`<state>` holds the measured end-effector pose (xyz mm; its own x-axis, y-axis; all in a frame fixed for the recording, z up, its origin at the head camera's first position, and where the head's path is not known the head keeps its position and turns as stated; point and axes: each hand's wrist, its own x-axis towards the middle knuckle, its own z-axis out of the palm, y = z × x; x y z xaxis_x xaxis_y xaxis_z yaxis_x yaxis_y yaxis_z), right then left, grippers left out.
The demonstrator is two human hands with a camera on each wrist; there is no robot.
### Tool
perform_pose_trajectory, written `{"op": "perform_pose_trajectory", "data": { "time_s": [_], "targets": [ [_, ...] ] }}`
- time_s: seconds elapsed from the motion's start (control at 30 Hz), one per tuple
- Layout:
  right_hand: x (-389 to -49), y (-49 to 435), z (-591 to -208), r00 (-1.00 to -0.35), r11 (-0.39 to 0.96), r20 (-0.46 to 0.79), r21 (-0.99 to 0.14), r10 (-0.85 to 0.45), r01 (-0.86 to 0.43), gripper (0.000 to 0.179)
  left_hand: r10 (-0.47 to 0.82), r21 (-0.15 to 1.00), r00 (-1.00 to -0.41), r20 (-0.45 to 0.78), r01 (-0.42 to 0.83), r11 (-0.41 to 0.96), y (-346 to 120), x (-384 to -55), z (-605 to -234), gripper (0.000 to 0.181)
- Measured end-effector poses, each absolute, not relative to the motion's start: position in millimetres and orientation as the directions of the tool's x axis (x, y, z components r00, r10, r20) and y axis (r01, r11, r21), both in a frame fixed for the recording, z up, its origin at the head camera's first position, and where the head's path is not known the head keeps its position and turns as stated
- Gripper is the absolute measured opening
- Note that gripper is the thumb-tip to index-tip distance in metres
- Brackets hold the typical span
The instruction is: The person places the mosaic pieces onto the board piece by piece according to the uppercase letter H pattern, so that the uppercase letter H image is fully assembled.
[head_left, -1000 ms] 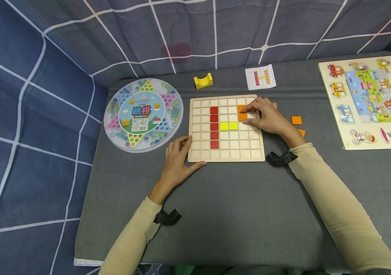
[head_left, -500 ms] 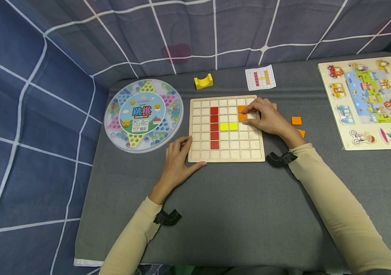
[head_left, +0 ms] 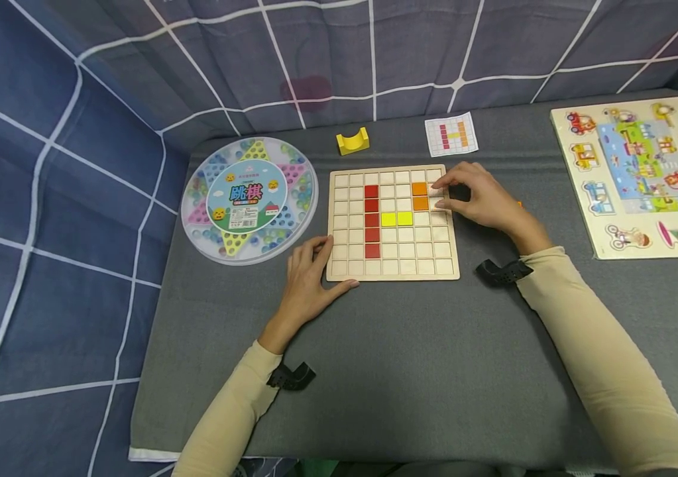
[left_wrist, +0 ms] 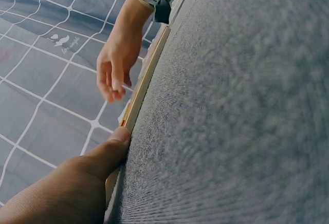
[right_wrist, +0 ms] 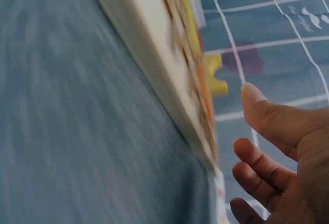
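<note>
A wooden grid board [head_left: 390, 267] lies on the table, with a column of red tiles [head_left: 371, 221], two yellow tiles [head_left: 396, 218] and two orange tiles [head_left: 419, 197] set in its squares. At the board's near left corner rests my left hand [head_left: 309, 281], fingers along the left edge and thumb at the front edge; the left wrist view shows the thumb [left_wrist: 114, 144] against the rim. Above the board's right side is my right hand [head_left: 478, 197], thumb and fingertips apart with nothing between them. A loose orange tile [head_left: 519, 204] is mostly hidden behind the right wrist.
A pattern card [head_left: 452, 134] and a yellow arched block [head_left: 353, 141] lie behind the board. To the left sits a round Chinese checkers box [head_left: 249, 201]. A picture puzzle board [head_left: 643, 179] lies at the far right, before a checked curtain [head_left: 404, 59].
My right hand has let go of the lower orange tile, which stays in its square, and has drawn back to the right. My left hand stays on the board's corner.
</note>
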<state>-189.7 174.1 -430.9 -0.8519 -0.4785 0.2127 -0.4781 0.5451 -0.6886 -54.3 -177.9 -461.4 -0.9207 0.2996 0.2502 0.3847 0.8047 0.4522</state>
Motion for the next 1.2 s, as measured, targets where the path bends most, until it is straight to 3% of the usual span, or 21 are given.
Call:
{"op": "perform_pose_trajectory", "data": {
  "time_s": [0.27, 0.5, 0.9, 1.2],
  "targets": [
    [-176.6, 228.1, -416.6, -0.909, 0.669, 0.162, -0.630, -0.384, -0.395, 0.030, 0.296, 0.457, -0.918, 0.265, 0.389, 0.799, -176.8, -53.6, -461.5, 0.094],
    [-153.9, 259.5, -419.2, -0.904, 0.662, 0.088, -0.652, -0.418, -0.370, 0.030, 0.294, 0.459, -0.921, 0.256, 0.384, 0.801, -177.4, -53.3, -460.4, 0.095],
    [-141.6, 266.8, -434.6, -0.860, 0.645, 0.104, -0.618, -0.500, -0.450, 0.039, 0.300, 0.461, -0.916, 0.267, 0.395, 0.795, -177.0, -54.6, -461.0, 0.094],
    [-143.3, 261.9, -431.2, -0.878, 0.700, 0.073, -0.575, -0.472, -0.424, 0.033, 0.299, 0.463, -0.921, 0.248, 0.384, 0.799, -177.1, -54.7, -460.2, 0.094]
  ]
}}
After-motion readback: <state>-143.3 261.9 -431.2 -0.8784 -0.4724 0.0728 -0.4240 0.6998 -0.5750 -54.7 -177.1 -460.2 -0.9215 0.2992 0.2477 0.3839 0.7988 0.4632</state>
